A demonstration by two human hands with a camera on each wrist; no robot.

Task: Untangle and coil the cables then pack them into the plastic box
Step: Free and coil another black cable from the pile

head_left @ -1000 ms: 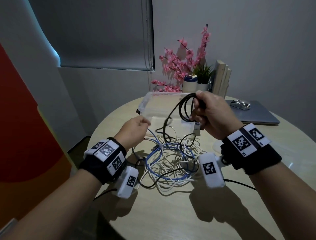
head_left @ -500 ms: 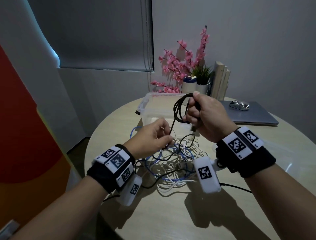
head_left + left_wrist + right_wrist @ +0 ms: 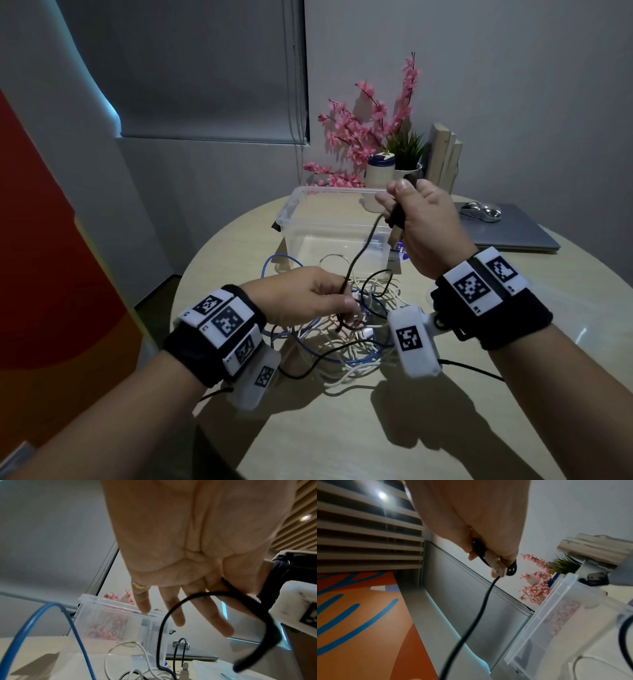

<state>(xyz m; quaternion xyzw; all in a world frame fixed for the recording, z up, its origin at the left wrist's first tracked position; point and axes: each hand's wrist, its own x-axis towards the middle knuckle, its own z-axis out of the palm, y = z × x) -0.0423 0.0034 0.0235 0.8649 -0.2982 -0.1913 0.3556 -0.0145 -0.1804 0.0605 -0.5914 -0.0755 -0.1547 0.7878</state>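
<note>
Above the middle of the desk (image 3: 445, 428), the right hand (image 3: 424, 226) grips a small bundle of the black cable (image 3: 363, 253) over the near right corner of the plastic box (image 3: 308, 219), which stands toward the far edge. Lower, the left hand (image 3: 308, 298) pinches the same cable between thumb and fingers above the tangle of white and blue cables (image 3: 342, 356) lying before the box.

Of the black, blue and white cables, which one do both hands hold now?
The black cable: it runs between the right hand and left hand. The blue cable and white cables lie on the table.
</note>
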